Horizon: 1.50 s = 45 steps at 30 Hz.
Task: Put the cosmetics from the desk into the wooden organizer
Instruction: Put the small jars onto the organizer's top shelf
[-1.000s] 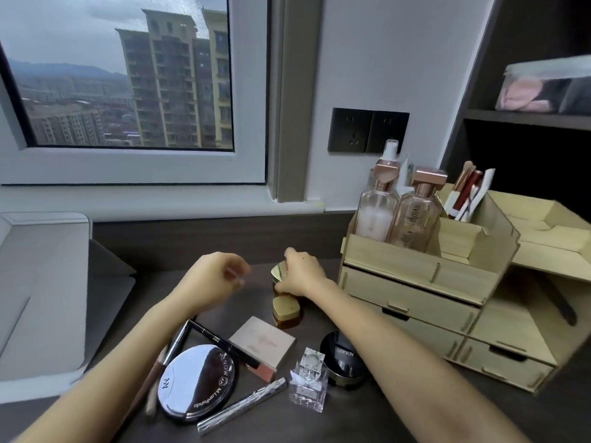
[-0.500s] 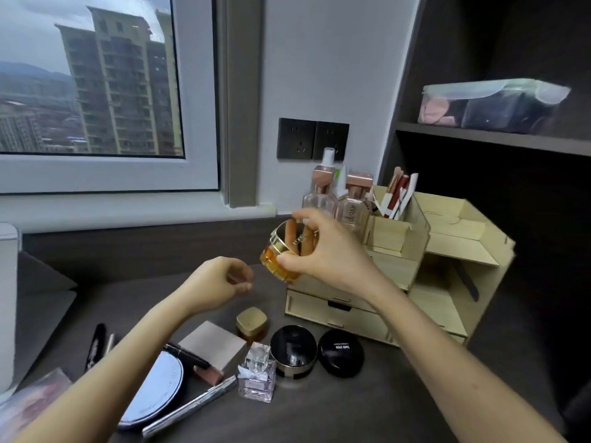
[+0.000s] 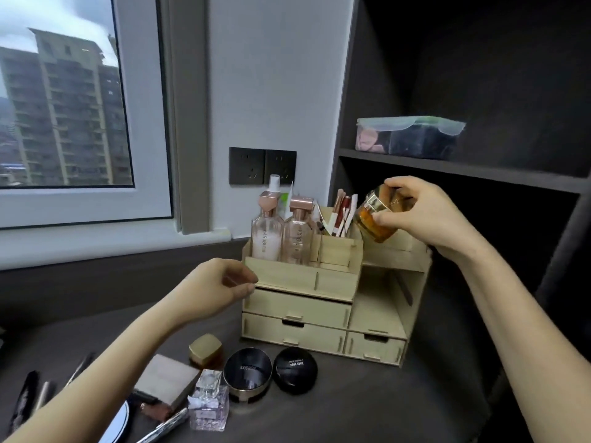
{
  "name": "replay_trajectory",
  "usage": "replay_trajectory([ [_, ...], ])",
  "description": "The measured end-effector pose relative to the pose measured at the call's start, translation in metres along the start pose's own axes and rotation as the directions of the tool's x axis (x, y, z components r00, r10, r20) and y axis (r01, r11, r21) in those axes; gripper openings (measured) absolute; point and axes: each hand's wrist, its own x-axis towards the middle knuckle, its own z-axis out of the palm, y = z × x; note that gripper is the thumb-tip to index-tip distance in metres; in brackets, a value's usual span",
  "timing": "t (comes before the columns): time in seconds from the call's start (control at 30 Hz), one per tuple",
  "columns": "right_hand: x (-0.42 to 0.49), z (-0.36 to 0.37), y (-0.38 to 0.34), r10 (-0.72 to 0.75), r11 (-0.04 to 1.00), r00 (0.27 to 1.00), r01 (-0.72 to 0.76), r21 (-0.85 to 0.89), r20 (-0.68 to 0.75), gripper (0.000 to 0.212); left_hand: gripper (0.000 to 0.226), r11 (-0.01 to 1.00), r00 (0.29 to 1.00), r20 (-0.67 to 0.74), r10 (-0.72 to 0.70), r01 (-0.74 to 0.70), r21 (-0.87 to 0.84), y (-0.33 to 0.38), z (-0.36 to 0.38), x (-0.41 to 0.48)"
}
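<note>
Work is partly done: pump bottles (image 3: 281,233) stand in the wooden organizer (image 3: 297,306), and the right hand (image 3: 425,215) grips an amber jar (image 3: 375,227) tilted above its upper right tray. The left hand (image 3: 214,292), loosely curled, holds nothing; black compacts (image 3: 248,374), a perfume bottle (image 3: 209,409) and more wait on the bench (image 3: 351,407).

- A white-framed window (image 3: 140,91) fills the upper left of the frame.
- Through its glass stands a tall beige apartment tower (image 3: 64,116) under grey cloud.
- A grey upright post (image 3: 188,123) runs just right of the window frame.
- A white sill ledge (image 3: 112,241) lies beneath the window.
- A dark double wall socket panel (image 3: 262,166) sits centre frame on the pale grey wall (image 3: 278,75).
- A dark shelving unit (image 3: 447,169) takes up the right side.
- A clear plastic box with a green-tinted clip lid (image 3: 412,135) rests on its shelf, with pink and dark contents that are blurred.
</note>
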Motion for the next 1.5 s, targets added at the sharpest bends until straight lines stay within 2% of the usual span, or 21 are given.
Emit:
replay_trajectory([
  [0.1,0.031,0.003,0.025,0.044,0.996,0.997,-0.049,-0.081,-0.068,0.073,0.007,1.000,1.000,0.004,0.023,-0.023,-0.014,0.012,0.004,0.008],
  [0.27,0.071,0.019,0.057,0.093,0.988,0.995,-0.095,-0.125,-0.024,0.075,0.009,0.998,0.999,0.010,0.050,-0.049,-0.025,0.018,0.007,0.022],
  [0.37,0.090,0.022,0.067,0.145,0.983,0.987,-0.136,-0.121,0.071,0.075,0.008,0.998,0.999,0.012,0.043,-0.042,-0.045,0.016,0.006,0.028],
  [0.5,0.105,0.026,0.073,0.230,0.969,0.936,-0.194,-0.155,0.266,0.054,0.008,0.999,0.999,0.011,0.032,-0.032,-0.033,0.013,0.003,0.034],
  [0.67,0.107,0.035,0.074,0.283,0.959,0.890,-0.262,-0.107,0.358,0.054,0.008,1.000,1.000,0.013,0.001,-0.001,-0.026,0.007,0.004,0.039],
  [0.87,0.112,0.035,0.071,0.320,0.947,0.850,-0.277,-0.162,0.418,0.057,0.008,0.999,1.000,0.017,-0.018,0.019,-0.030,0.001,0.007,0.042],
  [1.07,0.107,0.038,0.077,0.233,0.953,0.908,-0.143,-0.266,0.349,0.061,0.009,0.999,0.999,0.033,-0.016,0.017,-0.033,0.000,0.009,0.043],
  [1.27,0.100,0.046,0.090,0.188,0.962,0.949,-0.126,-0.244,0.252,0.057,0.009,0.999,0.999,0.032,-0.021,0.022,-0.027,0.000,0.009,0.040],
  [1.5,0.099,0.053,0.091,0.169,0.949,0.958,-0.095,-0.301,0.230,0.057,0.009,1.000,0.999,0.023,-0.024,0.025,-0.019,0.002,0.006,0.036],
])
